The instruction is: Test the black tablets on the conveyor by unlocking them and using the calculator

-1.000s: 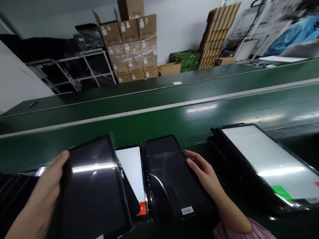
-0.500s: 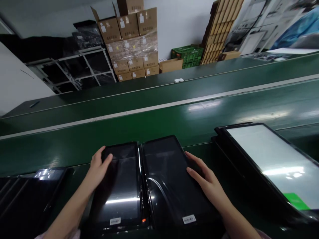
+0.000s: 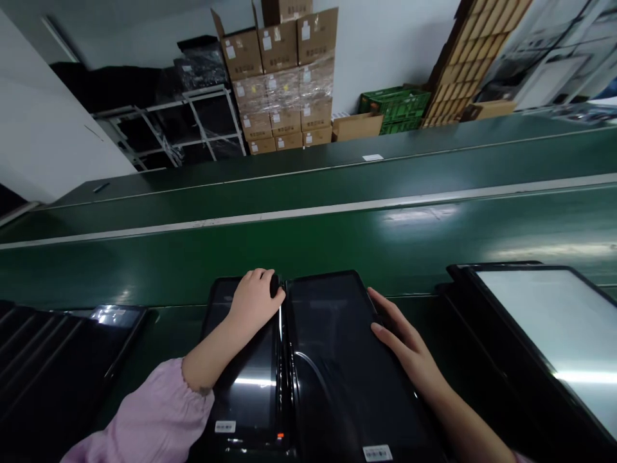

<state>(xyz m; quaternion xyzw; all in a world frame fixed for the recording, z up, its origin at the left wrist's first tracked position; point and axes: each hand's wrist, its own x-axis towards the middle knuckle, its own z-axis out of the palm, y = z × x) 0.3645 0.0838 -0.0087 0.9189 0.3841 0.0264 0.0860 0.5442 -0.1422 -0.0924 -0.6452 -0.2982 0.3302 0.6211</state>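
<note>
Two black glossy tablet-like panels lie side by side on the green belt, their long edges meeting in a seam. My left hand (image 3: 253,302) rests on the top of the left panel (image 3: 243,392), with its curled fingers at the seam. A small black rounded object (image 3: 274,285) shows at those fingertips. My right hand (image 3: 407,341) lies open against the right edge of the right panel (image 3: 342,373), which wears a glossy film and a white barcode label (image 3: 377,453). A pink sleeve (image 3: 159,411) covers my left forearm.
A black-framed panel with a white screen (image 3: 554,328) lies to the right, and dark stacked panels (image 3: 43,366) lie to the left. Beyond the green belt (image 3: 308,257) stand stacked cardboard cartons (image 3: 282,83), a green crate (image 3: 395,103) and a metal rack (image 3: 168,125).
The left panel now lies flat beside the right one. My left hand has slid up and right to the seam and curled. The view has shifted slightly, and my right hand stays at the panel's edge.
</note>
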